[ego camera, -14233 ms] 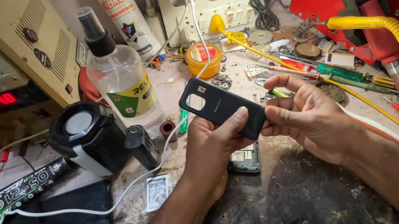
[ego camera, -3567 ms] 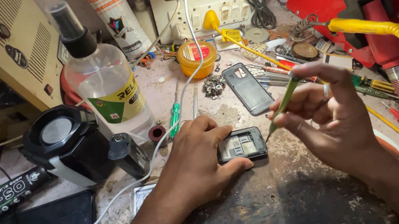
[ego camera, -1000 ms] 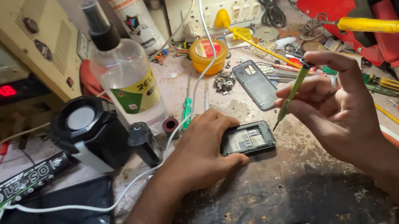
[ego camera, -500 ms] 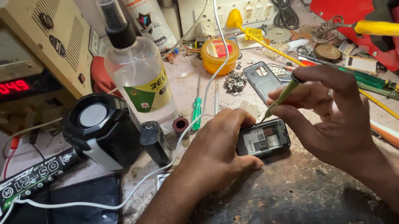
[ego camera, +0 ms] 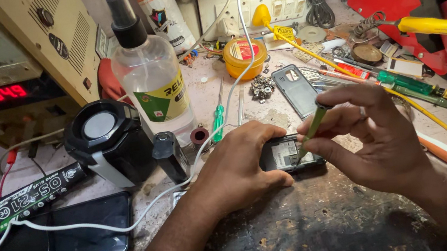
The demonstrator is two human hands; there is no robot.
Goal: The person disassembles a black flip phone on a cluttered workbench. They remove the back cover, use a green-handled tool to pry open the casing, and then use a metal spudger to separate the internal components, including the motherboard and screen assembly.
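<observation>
- Head view: your left hand (ego camera: 240, 168) is closed over the left end of the opened small phone (ego camera: 291, 155), thumb and fingers pinching its edges and pressing it flat to the tabletop (ego camera: 337, 227).
- The phone lies just in front of the detached grey back cover (ego camera: 295, 90), which rests further from you on the same tabletop. Its long axis runs left to right across your view, open back facing up, and the exposed inside shows a pale label.
- Your right hand (ego camera: 374, 142) has its grip closed around a green-handled screwdriver (ego camera: 312, 129), held pen-fashion between thumb and forefingers.
- The screwdriver slants down and to the left; its tip meets the right half of the phone, its handle rising toward the back cover.
- Both hands touch or nearly touch the phone: the left bears on it directly from the left, the right reaches it only through the tool from the right.
- Left of the phone stand a small black cylinder (ego camera: 170, 155) and a clear spray bottle (ego camera: 152, 77); a white cable (ego camera: 130, 217) runs under your left wrist.
- Beyond the back cover sit a heap of small metal parts (ego camera: 261, 87) and a yellow round tin (ego camera: 245, 57).
</observation>
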